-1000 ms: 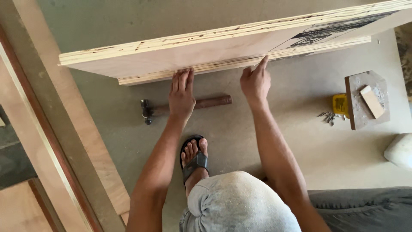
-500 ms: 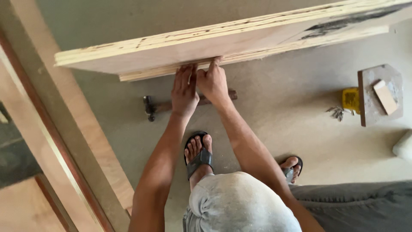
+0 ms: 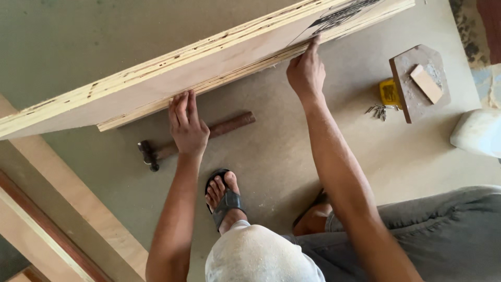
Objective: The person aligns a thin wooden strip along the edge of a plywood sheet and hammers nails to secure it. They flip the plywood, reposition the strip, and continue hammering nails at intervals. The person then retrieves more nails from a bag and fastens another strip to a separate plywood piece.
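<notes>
Left hand (image 3: 187, 125): fingers straight and together, tips pressed on the lower edge of the plywood board (image 3: 198, 68). Right hand (image 3: 307, 73): fingers curled, index tip touching the same edge, well apart at 2 o'clock from the left. Board stands on edge, slanting from 8 to 2 o'clock. Hammer (image 3: 195, 137) lies on the floor (image 3: 271, 151) under the left hand. Nails (image 3: 380, 110), a yellow block (image 3: 389, 93) and a wooden block (image 3: 417, 83) at 3 o'clock.
</notes>
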